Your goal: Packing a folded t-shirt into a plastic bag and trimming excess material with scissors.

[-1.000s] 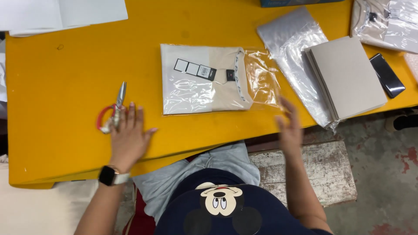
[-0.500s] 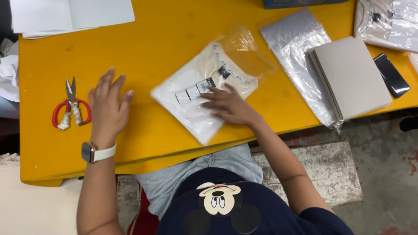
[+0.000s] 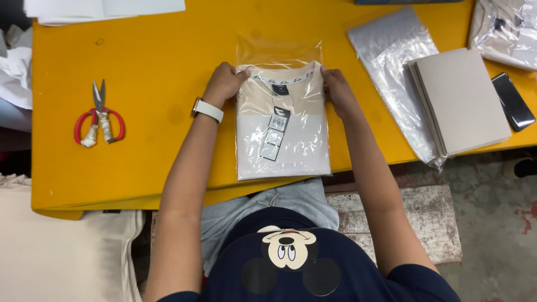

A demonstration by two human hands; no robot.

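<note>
Two hands on one item, as I log it from the head view: a folded beige garment in a clear plastic bag (image 3: pixel 282 120), lying flat near the front edge of the yellow table (image 3: pixel 156 56), collar end away from me, dark hang tags showing through the film at its middle. Left hand (image 3: pixel 224 83), wrist bearing a white-strapped watch (image 3: pixel 208 109), grips the bag's upper left corner, fingers curled together over the edge. Right hand (image 3: pixel 337 89) holds the upper right corner, fingers pressed together along the side; whether the thumb lies under the film I cannot tell. The bag's open flap extends beyond the collar, lying loose on the table. Other entries: red-handled scissors (image 3: pixel 99 120), blades closed, well apart to the left; white paper sheets (image 3: pixel 106 8) at the far left edge; an empty clear bag (image 3: pixel 391 50) to the right, partly under a stack of grey cardboard sheets (image 3: pixel 461 100); a dark phone (image 3: pixel 512 102) just beside that stack; another bagged garment (image 3: pixel 503 31) at the far right corner.
</note>
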